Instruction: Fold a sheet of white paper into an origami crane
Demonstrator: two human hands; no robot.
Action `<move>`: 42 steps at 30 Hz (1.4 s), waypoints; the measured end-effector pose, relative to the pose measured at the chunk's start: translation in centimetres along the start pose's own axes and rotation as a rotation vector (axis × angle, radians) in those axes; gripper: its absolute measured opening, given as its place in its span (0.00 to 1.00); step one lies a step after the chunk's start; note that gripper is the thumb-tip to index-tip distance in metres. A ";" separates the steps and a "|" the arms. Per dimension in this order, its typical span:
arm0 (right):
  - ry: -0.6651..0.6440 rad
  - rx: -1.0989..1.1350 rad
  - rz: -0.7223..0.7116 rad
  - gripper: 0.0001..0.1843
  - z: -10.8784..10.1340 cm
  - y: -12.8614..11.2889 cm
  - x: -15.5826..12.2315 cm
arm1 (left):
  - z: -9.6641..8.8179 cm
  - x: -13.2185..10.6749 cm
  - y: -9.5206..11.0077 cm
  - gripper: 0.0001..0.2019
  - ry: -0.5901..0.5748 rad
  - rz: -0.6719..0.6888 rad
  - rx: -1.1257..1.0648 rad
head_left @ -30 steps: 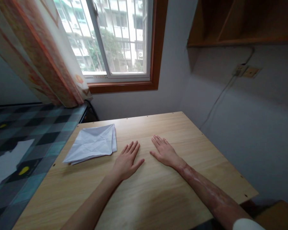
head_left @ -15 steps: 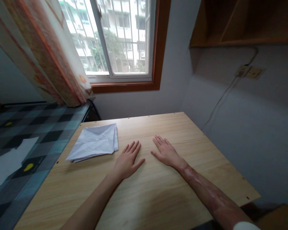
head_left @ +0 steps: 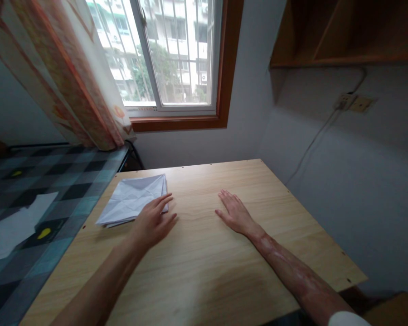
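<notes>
A stack of creased white paper sheets (head_left: 131,199) lies on the left part of a light wooden table (head_left: 211,258). My left hand (head_left: 153,221) is open, fingers stretched, its fingertips reaching the stack's near right corner. My right hand (head_left: 235,212) lies flat and open on the tabletop to the right, palm down, holding nothing.
A bed with a checked blue-grey cover (head_left: 37,190) and a white sheet (head_left: 13,226) on it adjoins the table's left side. A window (head_left: 170,54) with a patterned curtain (head_left: 61,77) is behind. A wall (head_left: 343,181) with a socket (head_left: 353,102) and a shelf (head_left: 347,31) bounds the right.
My left hand has slid left from the table's middle to the paper stack's corner. My right hand has stayed flat in place.
</notes>
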State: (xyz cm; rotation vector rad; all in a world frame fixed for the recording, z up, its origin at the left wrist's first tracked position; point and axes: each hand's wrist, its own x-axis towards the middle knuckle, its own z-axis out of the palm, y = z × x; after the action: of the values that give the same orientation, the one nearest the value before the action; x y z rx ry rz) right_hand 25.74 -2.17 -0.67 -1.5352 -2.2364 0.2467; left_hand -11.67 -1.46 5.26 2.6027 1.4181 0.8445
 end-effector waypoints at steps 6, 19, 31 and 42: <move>-0.016 0.003 0.007 0.37 -0.4 -0.5 0.0 | -5.4 -2.7 -8.1 0.48 -0.151 -0.163 0.157; -0.025 0.019 0.012 0.34 -0.4 -0.2 0.1 | -6.3 -3.7 -11.4 0.32 -0.215 -0.275 0.142; -0.022 0.019 0.008 0.34 -0.8 -0.6 0.1 | -6.5 -3.6 -10.8 0.30 -0.167 -0.328 0.237; -0.015 0.022 0.007 0.34 -0.5 -0.5 0.1 | -6.9 -2.7 -9.0 0.30 -0.071 -0.320 0.220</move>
State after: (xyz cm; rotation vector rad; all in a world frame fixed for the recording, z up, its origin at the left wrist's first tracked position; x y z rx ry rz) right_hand 25.50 -2.35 0.03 -1.5351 -2.2328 0.2855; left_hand -23.05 0.19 7.23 2.4159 1.9330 0.5782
